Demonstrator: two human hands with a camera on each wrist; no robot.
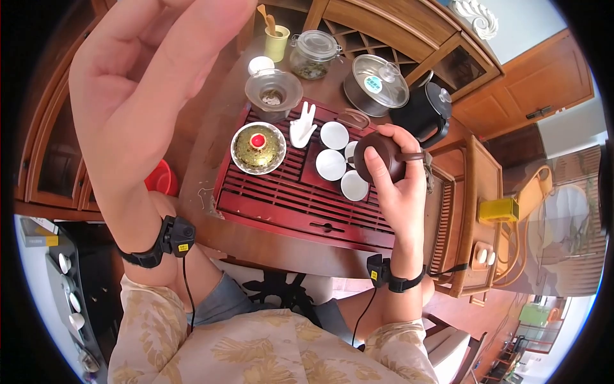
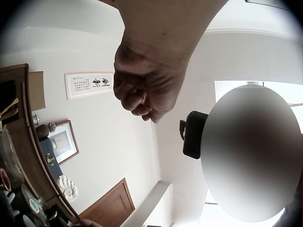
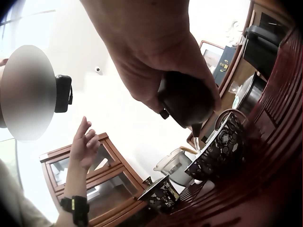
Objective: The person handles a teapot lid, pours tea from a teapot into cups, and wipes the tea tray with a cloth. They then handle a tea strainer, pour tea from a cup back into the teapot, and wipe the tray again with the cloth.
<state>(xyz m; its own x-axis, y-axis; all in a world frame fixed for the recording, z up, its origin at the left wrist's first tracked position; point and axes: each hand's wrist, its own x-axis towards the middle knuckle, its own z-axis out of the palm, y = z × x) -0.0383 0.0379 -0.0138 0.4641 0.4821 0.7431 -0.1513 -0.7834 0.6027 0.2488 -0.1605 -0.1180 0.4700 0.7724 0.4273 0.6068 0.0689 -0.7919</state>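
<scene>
My right hand [image 1: 403,192] grips a dark brown clay teapot [image 1: 391,155], thumb across its top, above several small cups [image 1: 330,165] on the slatted red tea tray [image 1: 275,221]. The cups are white inside; one nearest the pot is partly hidden. In the right wrist view the teapot [image 3: 187,97] tips downward, and a thin stream runs from its spout into a dark patterned cup [image 3: 220,149]. My left hand [image 1: 137,83] is raised close to the head camera, fingers loosely bent, holding nothing.
On the tray stand a lidded gaiwan [image 1: 258,160], a white hand-shaped ornament [image 1: 303,127] and a glass strainer vessel [image 1: 274,96]. Behind are a glass jar [image 1: 314,56], a lidded steel pot [image 1: 376,83] and a black kettle [image 1: 425,112]. A red bucket [image 1: 162,179] sits lower left.
</scene>
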